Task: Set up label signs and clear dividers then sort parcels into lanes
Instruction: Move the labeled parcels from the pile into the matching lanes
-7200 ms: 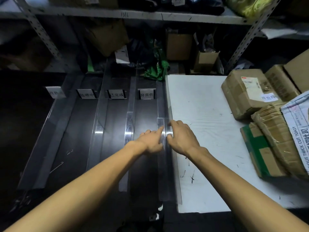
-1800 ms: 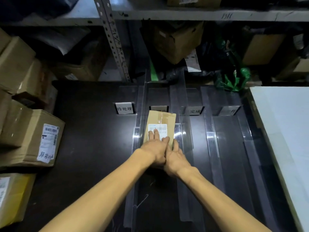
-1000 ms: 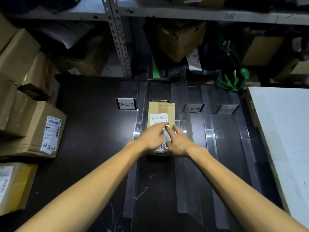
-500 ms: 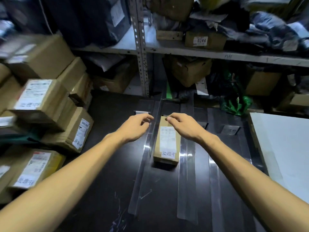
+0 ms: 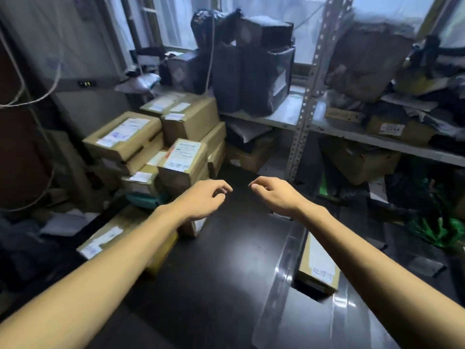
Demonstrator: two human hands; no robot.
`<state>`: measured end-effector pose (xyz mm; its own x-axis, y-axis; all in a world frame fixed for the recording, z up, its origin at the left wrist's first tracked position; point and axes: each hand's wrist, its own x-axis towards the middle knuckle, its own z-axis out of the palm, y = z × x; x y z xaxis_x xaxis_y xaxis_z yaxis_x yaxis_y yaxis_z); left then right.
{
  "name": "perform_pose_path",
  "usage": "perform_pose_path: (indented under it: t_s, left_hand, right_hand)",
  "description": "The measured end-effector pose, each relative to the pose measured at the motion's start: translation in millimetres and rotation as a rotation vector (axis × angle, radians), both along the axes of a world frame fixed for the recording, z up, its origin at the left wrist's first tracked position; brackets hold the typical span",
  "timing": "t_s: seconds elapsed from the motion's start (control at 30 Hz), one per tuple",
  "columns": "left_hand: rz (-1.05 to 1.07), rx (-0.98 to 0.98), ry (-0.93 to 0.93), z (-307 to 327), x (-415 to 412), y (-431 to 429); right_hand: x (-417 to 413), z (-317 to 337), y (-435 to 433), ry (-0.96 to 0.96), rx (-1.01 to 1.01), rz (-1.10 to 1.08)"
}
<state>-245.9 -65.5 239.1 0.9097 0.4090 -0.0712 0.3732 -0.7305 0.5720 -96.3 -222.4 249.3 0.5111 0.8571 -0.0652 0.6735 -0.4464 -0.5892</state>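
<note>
My left hand and my right hand hover side by side above the dark table, fingers loosely curled, holding nothing. A stack of cardboard parcels with white labels stands at the table's left, just beyond my left hand. One brown parcel lies in a lane at the lower right, partly under my right forearm, beside a clear divider. The label signs are out of view.
More parcels lie under my left forearm at the table's left edge. A metal shelf rack with dark bags and boxes stands behind. A green bag sits at the far right.
Both hands have let go of the parcel in the lane and lifted off it. My view has swung left and up toward the parcel stack.
</note>
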Motion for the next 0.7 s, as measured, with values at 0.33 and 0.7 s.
perform_pose_path:
  t_s: [0.33,0.7]
  left_hand:
    - [0.264,-0.184,-0.142,-12,-97,104]
    - [0.314,-0.205,-0.278,-24,-19,194]
  right_hand:
    - [-82,6,116,-0.091,-0.043,0.094]
    - [-43,-37,211,-0.008,0.078,-0.396]
